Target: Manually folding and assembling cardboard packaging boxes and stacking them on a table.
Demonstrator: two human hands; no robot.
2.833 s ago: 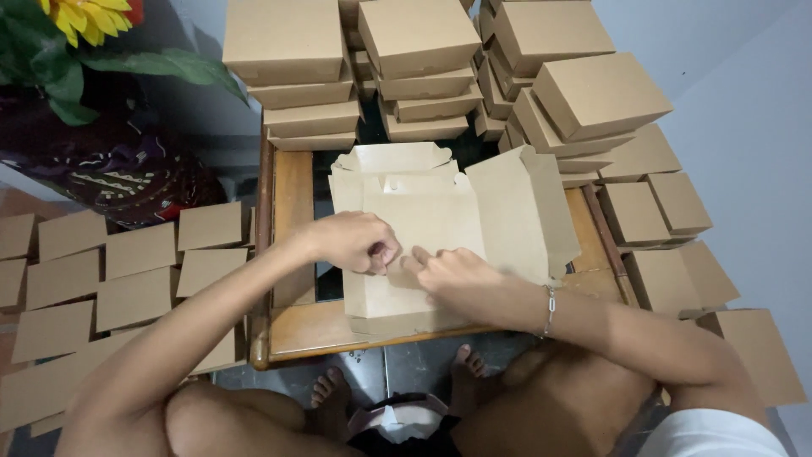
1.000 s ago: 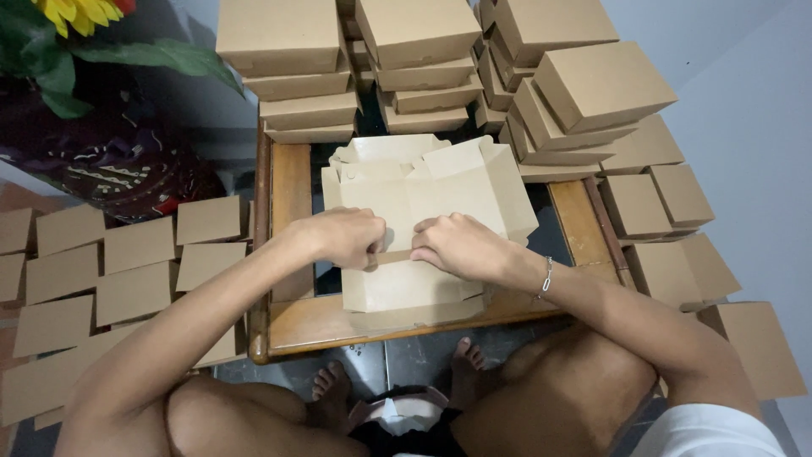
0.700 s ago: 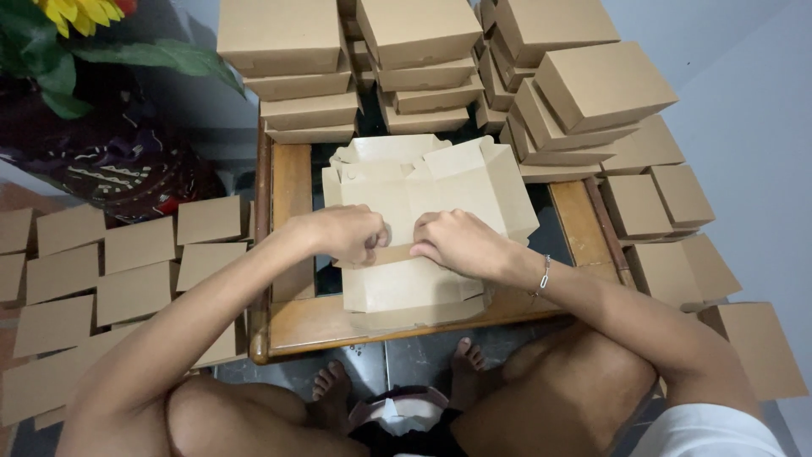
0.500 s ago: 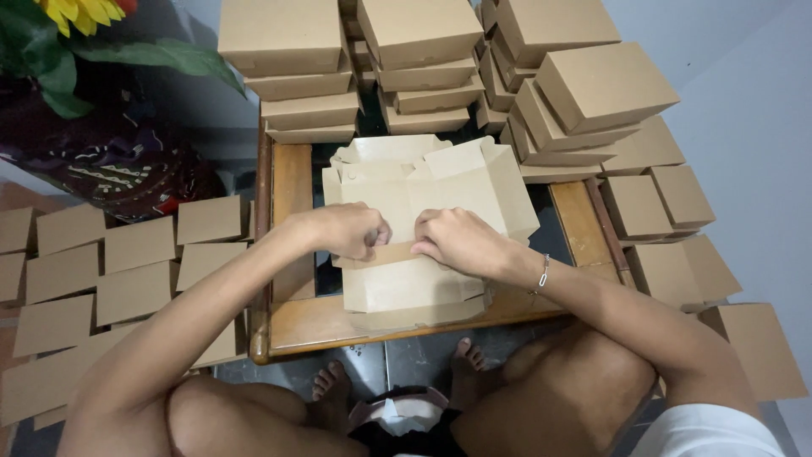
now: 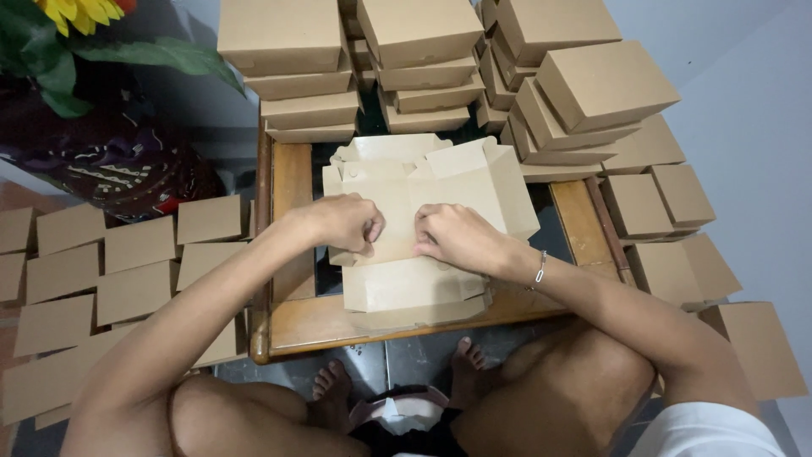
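Cardboard blank (image 5: 423, 203) lies on the low wooden table (image 5: 292, 326), partly folded: its far flaps stand up toward the stacks, and its near panel lies flat, reaching close to the table's front edge. Left hand (image 5: 342, 222) is curled on the blank's near-left part, fingers bent under and pinching a fold of card. Right hand (image 5: 452, 237) sits just beside it, knuckles up, fingertips (image 5: 423, 247) pressing the same fold down; it grasps the card too, though how far the fingers wrap beneath is hidden. The two hands are near each other, a narrow strip of card showing between them. A thin bracelet (image 5: 540, 269) circles the right wrist

Finished brown boxes (image 5: 423, 34) are stacked in several piles at the far side of the table and run down its right side, where lower piles (image 5: 668, 203) lean against a pale wall. Flat card pieces (image 5: 127, 254) lie in rows on the floor to the left. A dark patterned cloth (image 5: 110, 165) sits at upper left beneath green leaves and a yellow flower (image 5: 80, 13). Bare knees frame the bottom of the view, and bare feet (image 5: 397, 381) rest on the tiled floor under the table's front edge
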